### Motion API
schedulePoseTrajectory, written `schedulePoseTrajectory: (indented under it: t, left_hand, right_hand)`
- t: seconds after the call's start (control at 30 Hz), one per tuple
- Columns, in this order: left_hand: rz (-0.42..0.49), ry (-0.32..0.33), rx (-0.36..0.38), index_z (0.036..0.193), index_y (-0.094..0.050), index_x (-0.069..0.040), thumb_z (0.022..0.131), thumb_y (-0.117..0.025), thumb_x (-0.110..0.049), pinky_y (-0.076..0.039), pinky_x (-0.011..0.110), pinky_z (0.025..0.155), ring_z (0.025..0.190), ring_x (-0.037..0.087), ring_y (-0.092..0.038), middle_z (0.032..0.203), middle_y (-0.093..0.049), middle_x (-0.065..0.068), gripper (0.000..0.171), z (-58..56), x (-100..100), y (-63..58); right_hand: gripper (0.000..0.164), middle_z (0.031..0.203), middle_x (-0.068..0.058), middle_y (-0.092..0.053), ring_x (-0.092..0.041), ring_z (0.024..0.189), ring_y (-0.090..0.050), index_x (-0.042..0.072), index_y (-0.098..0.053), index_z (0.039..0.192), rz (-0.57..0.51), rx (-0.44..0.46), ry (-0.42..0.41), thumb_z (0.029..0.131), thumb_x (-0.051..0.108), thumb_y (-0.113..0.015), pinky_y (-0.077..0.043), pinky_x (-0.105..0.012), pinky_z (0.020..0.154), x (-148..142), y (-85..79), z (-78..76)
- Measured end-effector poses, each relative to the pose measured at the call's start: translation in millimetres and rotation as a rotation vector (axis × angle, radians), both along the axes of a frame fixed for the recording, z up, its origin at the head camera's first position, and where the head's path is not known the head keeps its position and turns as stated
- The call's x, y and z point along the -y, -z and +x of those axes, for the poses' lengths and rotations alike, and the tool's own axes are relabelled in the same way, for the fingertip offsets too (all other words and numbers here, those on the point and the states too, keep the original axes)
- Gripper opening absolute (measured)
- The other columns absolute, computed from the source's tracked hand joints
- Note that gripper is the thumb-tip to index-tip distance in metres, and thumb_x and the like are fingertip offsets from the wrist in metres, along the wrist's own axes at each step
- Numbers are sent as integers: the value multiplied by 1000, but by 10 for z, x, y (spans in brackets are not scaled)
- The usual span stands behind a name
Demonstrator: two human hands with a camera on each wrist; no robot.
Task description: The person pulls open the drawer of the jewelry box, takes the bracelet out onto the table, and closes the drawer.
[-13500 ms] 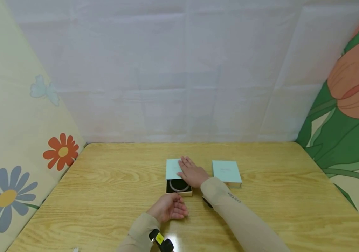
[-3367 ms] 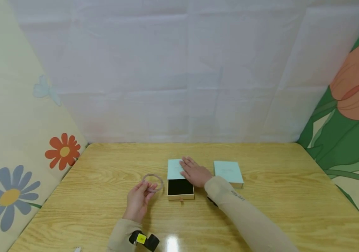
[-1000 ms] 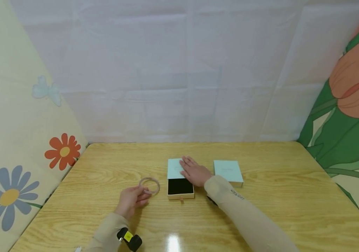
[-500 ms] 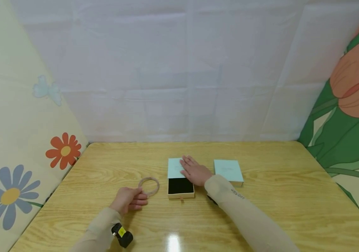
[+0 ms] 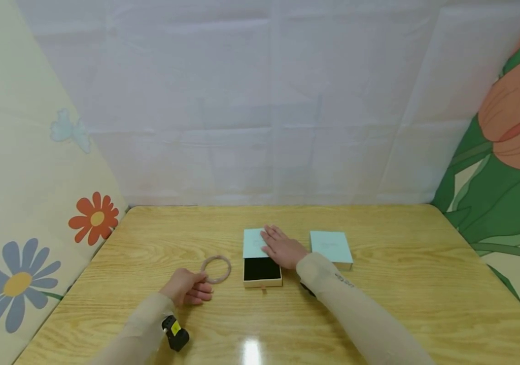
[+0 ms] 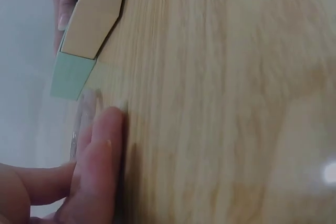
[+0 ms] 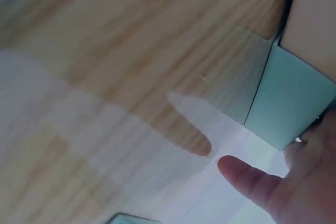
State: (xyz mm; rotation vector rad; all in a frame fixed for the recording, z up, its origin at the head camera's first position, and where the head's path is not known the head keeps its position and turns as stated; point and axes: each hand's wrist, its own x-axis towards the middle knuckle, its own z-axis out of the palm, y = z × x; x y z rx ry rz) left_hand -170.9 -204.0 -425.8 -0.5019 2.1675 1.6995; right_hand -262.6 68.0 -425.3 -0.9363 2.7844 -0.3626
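Observation:
A pale pinkish bangle (image 5: 230, 268) lies low at the table's surface, left of the box. My left hand (image 5: 186, 288) pinches its near left edge between thumb and fingers; the left wrist view shows the bangle (image 6: 84, 116) edge-on beyond the fingertips. The light-blue box sleeve (image 5: 251, 246) has its cream drawer (image 5: 262, 285) pulled out toward me, showing a black lining with nothing on it. My right hand (image 5: 285, 252) rests with straight fingers on top of the sleeve, its thumb standing apart beside the sleeve's wall (image 7: 289, 98) in the right wrist view.
A second light-blue box (image 5: 331, 247), closed, stands to the right of my right hand. Wood-grain table (image 5: 401, 294) spreads around both boxes. A white sheet (image 5: 269, 116) hangs behind the far edge, with flower-patterned panels at both sides.
The bangle was in the drawer at first, then held up in my left hand beside the box. Since then it has come down at the left. My right hand has stayed on the sleeve.

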Motion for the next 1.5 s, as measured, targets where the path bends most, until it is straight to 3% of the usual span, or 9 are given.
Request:
schedulePoseTrajectory:
  t: [0.3,0.67,0.97,1.23,1.5]
  left_hand:
    - [-36,75,28,95,-57,11,102,-48,-10,-55,24,52,56,15,-67,64,-66,7,24,-82,38,-24]
    - [-52,48,30,87,-57,7,102,-48,-11,-54,23,49,56,17,-67,64,-66,10,25,-14,39,-25]
    - [-11,40,-1,87,-58,8,102,-48,-10,-55,24,50,59,22,-70,65,-66,11,25,88,-8,-28]
    - [70,129,-70,95,-55,14,102,-46,-9,-57,25,55,64,21,-70,70,-68,9,26,151,-79,-44]
    - [140,179,-101,96,-54,12,101,-46,-7,-57,25,57,65,19,-70,71,-68,8,22,196,-179,-23]
  right_hand:
    - [55,161,-12,-13,-27,148,-7,4,-23,154,15,-9,-4,108,33,-31,-21,-41,116,4,36,-30]
    - [57,161,-13,-12,-26,148,-5,3,-22,154,2,5,-20,108,37,-28,-20,-42,117,4,-23,-3]
    - [54,160,-15,-15,-30,147,-10,1,-25,152,65,16,-27,108,30,-33,-19,-41,117,6,-73,-41]
    - [55,160,-15,-15,-30,147,-10,1,-24,153,75,32,-37,108,30,-34,-17,-41,117,-13,-77,-74]
    - [54,160,-16,-15,-31,147,-10,1,-24,153,66,35,-38,108,29,-34,-17,-43,117,-5,-88,-62]
